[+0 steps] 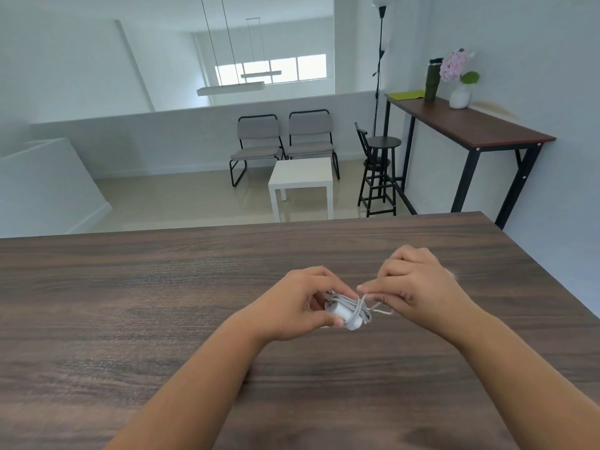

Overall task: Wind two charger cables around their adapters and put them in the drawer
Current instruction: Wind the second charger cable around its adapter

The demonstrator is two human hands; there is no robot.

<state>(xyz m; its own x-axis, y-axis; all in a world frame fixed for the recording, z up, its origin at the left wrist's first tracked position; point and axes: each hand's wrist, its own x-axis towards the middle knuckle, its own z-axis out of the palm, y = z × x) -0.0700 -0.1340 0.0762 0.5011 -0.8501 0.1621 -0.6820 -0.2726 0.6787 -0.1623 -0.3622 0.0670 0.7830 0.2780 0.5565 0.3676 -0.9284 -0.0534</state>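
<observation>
Both forearms enter from the near edge and converge over the middle of the wooden worktop; left hand has a closed grip on a white adapter, fingers above and thumb below, with metal prongs seemingly showing at the end toward the palm; white cable is wrapped in several turns around the adapter body, with at least one strand crossing over the others; right hand pinches the short free tail of the cable between thumb and forefinger, remaining fingers curled, tail running slightly slack back to the bundle; bundle is held just above the worktop, whether it touches cannot be told. Progress, as a judgement: winding of this charger looks nearly complete, only the tail left to tuck or secure; the second charger is not in view, so its state cannot be told; no drawer is visible, so stowing appears outstanding. Pose: wrists close together, palms turned inward toward each other, hands nearly touching at the bundle. Background: two chairs, small white table.
</observation>
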